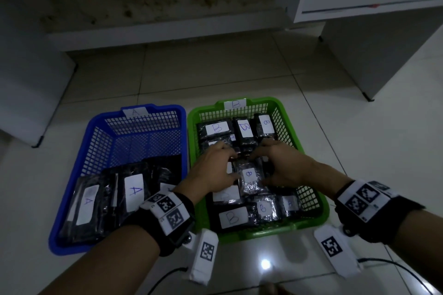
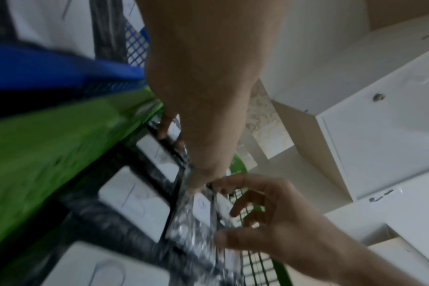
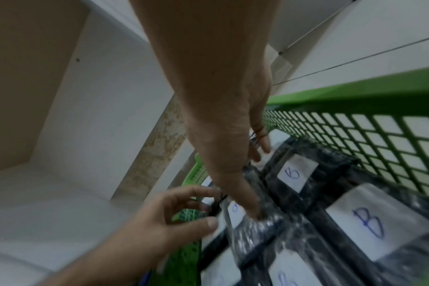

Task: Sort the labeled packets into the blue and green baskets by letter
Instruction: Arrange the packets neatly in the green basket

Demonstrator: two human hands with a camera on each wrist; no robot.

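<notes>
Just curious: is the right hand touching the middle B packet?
Touching. In the right wrist view, the right hand presses its thumb onto the B packet.

Floor (image 1: 347, 141): blue basket (image 1: 100, 148), green basket (image 1: 263, 233)

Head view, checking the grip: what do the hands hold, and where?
One B packet, between left hand and right hand, fingers on its opposite side edges.

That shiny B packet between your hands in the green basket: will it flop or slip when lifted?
Probably slippery: the packet wears glossy, crinkled wrap. Likely fairly stiff, as it sits blocky atop its neighbours in the green basket.
</notes>
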